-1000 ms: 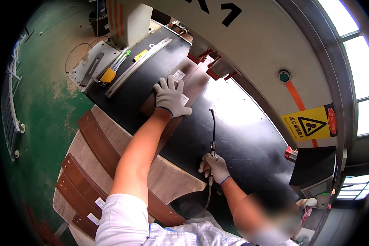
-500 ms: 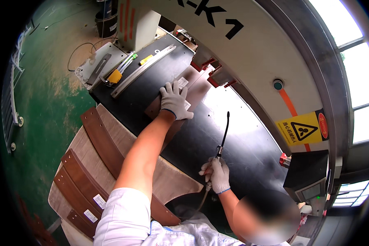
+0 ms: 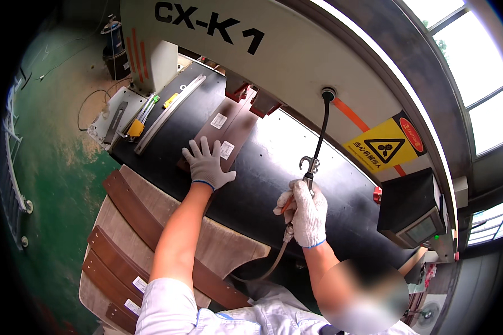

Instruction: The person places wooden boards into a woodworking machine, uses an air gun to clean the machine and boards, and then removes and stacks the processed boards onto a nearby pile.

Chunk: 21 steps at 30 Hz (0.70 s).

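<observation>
My left hand, in a white knit glove, lies flat with fingers spread on a brown board with white labels. That board rests on the black machine table, its far end by the red-edged clamps. In my gloved right hand is an air blow gun with a metal hook and a long black nozzle. The nozzle tip overlaps the round button on the machine's beam and appears to touch it. A hose runs from the gun down toward my body.
Curved brown boards lie on a larger wooden panel at near left. A metal rail and a yellow tool lie on the table. The cream beam spans the far side; a black control box juts out at right.
The blow gun's nozzle has moved from above the table to the button on the beam, as my right hand reached forward. My left hand stays on the board; the whole view has shifted.
</observation>
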Each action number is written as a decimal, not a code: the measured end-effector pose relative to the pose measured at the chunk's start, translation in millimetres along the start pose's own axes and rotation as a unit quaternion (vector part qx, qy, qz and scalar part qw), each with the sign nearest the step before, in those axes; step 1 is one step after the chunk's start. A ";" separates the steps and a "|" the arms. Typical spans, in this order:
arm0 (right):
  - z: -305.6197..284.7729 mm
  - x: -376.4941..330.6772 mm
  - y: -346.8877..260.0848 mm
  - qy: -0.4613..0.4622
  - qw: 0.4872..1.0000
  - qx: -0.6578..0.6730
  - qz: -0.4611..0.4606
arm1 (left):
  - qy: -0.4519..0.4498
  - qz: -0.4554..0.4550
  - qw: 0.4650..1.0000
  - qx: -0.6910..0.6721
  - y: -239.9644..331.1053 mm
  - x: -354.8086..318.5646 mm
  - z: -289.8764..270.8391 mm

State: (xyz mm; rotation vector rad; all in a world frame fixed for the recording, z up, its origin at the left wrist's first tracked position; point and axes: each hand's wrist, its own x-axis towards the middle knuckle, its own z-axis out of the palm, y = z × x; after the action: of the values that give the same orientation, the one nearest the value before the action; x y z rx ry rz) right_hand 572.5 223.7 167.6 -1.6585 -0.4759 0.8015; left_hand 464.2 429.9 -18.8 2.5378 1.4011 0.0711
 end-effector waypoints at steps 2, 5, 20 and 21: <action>0.5 3.2 0.4 -0.003 0.999 0.017 0.030 | 0.003 -0.004 1.000 0.006 -0.9 1.0 2.2; 0.1 -10.1 -8.8 -0.015 0.999 0.017 0.042 | -0.002 -0.015 1.000 0.013 0.7 1.0 2.1; -97.5 -135.2 65.1 -0.250 0.842 -0.456 0.141 | -0.012 -0.010 0.999 0.045 6.3 -5.5 5.2; -108.2 -138.9 72.0 -0.219 0.848 -0.457 0.154 | -0.011 -0.002 0.999 0.044 -0.7 -7.8 8.7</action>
State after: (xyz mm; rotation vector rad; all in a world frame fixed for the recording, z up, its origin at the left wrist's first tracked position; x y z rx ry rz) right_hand 548.2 36.7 142.8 -2.4771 -1.0439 1.3304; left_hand 460.8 422.1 -26.8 2.5982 1.4298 -0.0181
